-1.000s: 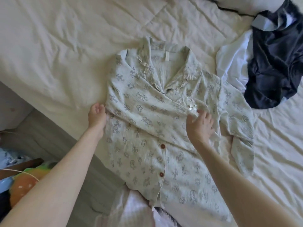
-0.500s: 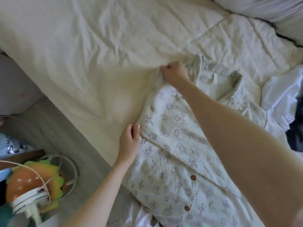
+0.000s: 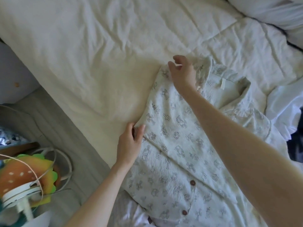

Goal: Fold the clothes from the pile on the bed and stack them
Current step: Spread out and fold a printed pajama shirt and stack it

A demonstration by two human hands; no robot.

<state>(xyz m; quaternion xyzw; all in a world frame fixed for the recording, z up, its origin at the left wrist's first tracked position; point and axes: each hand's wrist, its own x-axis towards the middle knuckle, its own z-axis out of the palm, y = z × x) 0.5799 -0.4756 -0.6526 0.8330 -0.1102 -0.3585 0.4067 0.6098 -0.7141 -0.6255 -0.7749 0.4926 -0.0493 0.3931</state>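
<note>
Left hand (image 3: 131,143) pinches the pyjama shirt (image 3: 177,145) at the folded edge; right hand (image 3: 182,72), loosely curled, rests at its shoulder, farther up that edge.

Crinkled matt cotton-like printed shirt (image 3: 177,145), glossy brown buttons (image 3: 192,182), rumpled matt cloth bedsheet (image 3: 98,63)

Left hand (image 3: 129,145) pinches pyjama shirt (image 3: 177,145) edge; right hand (image 3: 182,72) hovers over shoulder.
</note>
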